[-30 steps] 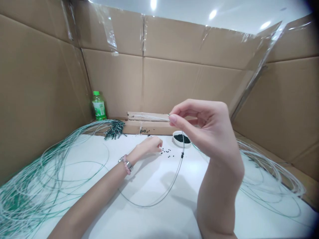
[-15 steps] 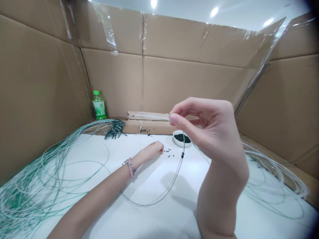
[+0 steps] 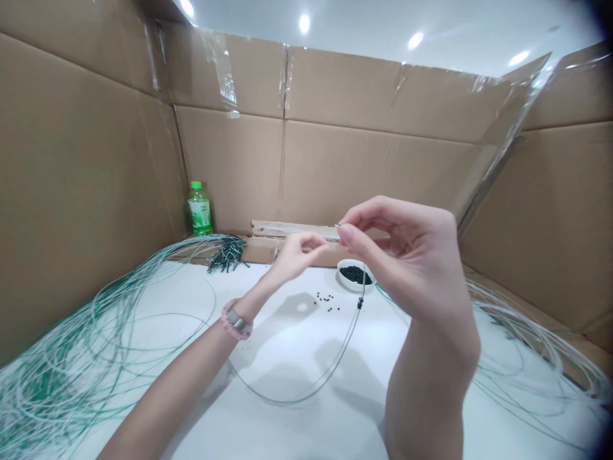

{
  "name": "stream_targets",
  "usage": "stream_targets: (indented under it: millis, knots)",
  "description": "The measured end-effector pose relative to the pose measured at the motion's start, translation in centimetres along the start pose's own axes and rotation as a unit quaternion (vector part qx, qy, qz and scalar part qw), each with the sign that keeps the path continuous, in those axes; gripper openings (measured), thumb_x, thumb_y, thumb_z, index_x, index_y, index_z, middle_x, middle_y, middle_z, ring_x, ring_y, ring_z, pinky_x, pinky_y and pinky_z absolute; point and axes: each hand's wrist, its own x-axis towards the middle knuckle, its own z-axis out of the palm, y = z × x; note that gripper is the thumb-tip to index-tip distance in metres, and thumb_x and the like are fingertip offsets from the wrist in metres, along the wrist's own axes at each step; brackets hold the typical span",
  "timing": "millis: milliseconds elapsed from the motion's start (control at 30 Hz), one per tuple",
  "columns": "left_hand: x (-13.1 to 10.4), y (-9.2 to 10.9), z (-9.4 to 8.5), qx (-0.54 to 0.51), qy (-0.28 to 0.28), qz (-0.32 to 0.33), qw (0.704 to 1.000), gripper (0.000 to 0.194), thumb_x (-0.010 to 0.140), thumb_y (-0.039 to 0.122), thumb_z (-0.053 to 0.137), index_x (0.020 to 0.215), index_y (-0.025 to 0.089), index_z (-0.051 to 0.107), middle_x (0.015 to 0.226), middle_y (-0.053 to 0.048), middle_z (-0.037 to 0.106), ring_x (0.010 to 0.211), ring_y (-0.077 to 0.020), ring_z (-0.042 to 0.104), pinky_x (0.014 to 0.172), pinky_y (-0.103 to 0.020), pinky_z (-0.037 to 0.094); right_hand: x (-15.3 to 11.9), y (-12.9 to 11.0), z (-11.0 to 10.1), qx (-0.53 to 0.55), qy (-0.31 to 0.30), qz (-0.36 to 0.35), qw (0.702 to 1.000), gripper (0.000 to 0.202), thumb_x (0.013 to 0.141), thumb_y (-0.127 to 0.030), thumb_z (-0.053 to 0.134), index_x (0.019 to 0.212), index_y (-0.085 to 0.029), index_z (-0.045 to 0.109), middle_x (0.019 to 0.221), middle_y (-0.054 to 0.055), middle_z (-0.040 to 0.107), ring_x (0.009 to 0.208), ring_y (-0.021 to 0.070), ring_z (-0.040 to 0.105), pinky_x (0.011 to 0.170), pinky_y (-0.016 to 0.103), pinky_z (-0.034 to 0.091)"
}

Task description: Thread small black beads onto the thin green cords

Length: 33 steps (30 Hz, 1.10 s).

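My right hand (image 3: 402,249) is raised at right of centre, thumb and forefinger pinched on the end of a thin cord (image 3: 330,374). The cord hangs down in a long loop and bears a small dark knot or bead (image 3: 360,303). To its left, my left hand (image 3: 301,252) is closed in a pinch close to the right fingertips; whatever lies between its fingers is too small to make out. Behind the right hand stands a white bowl (image 3: 341,278) of black beads (image 3: 355,275). Several loose black beads (image 3: 325,298) lie on the white table (image 3: 268,434).
Tangled green and white cords (image 3: 62,370) cover the left side, with a dark-ended bundle (image 3: 228,253) behind. More cords (image 3: 531,332) lie at right. A green bottle (image 3: 199,209) stands at the back left. Cardboard walls (image 3: 345,153) enclose the table.
My left hand has risen from the table beside the loose beads towards the right fingertips. The right hand still pinches the cord. The view has shifted slightly.
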Motion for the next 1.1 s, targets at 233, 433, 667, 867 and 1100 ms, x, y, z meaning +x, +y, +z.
stream_targets:
  millis: [233, 433, 667, 867, 1100]
  knots:
    - [-2.6, 7.8, -4.8, -0.335, 0.14, 0.116, 0.925, 0.014, 0.072, 0.03, 0.069, 0.071, 0.018, 0.062, 0.067, 0.003, 0.06, 0.054, -0.0031, 0.056, 0.053, -0.012, 0.049, -0.4, 0.0, 2.2, -0.001, 0.05, -0.041, 0.998, 0.009, 0.08, -0.014, 0.057, 0.075, -0.021, 0.057, 0.076, -0.001, 0.06, 0.072, 0.0105, 0.059, 0.058, 0.018, 0.055]
    - [-3.8, 9.7, -4.8, -0.363, 0.104, 0.125, 0.917, 0.01, 0.073, 0.028, 0.07, 0.07, 0.02, 0.065, 0.065, 0.003, 0.062, 0.055, -0.0038, 0.058, 0.054, -0.011, 0.052, -0.9, -1.0, 3.3, 0.037, 0.079, -0.062, 0.994, 0.009, 0.082, -0.013, 0.054, 0.08, -0.021, 0.055, 0.091, 0.003, 0.062, 0.083, 0.0137, 0.062, 0.062, 0.022, 0.058]
    - [-4.1, 9.8, -4.9, -0.356, 0.074, 0.136, 0.922, 0.007, 0.075, 0.027, 0.068, 0.072, 0.021, 0.067, 0.062, 0.002, 0.061, 0.056, -0.0051, 0.058, 0.052, -0.012, 0.051, -1.1, -1.5, 2.8, 0.025, 0.077, -0.082, 0.993, 0.011, 0.079, -0.008, 0.058, 0.079, -0.019, 0.058, 0.086, 0.003, 0.063, 0.081, 0.0126, 0.061, 0.063, 0.022, 0.059]
    - [-4.2, 9.4, -4.9, -0.352, 0.065, 0.139, 0.923, 0.005, 0.078, 0.024, 0.065, 0.076, 0.021, 0.068, 0.066, 0.002, 0.062, 0.06, -0.0046, 0.058, 0.057, -0.012, 0.052, -1.0, -0.6, 3.4, 0.016, 0.116, -0.126, 0.985, 0.011, 0.077, -0.005, 0.059, 0.079, -0.015, 0.06, 0.085, 0.002, 0.063, 0.078, 0.011, 0.061, 0.06, 0.018, 0.059]
    - [-4.1, 9.3, -4.9, -0.343, 0.062, 0.152, 0.925, 0.005, 0.08, 0.02, 0.063, 0.078, 0.021, 0.068, 0.068, 0.002, 0.063, 0.061, -0.0044, 0.06, 0.059, -0.013, 0.053, -1.0, -0.5, 3.2, -0.013, 0.115, -0.132, 0.984, 0.009, 0.076, -0.005, 0.06, 0.078, -0.014, 0.06, 0.082, 0.002, 0.063, 0.077, 0.0108, 0.061, 0.059, 0.017, 0.057]
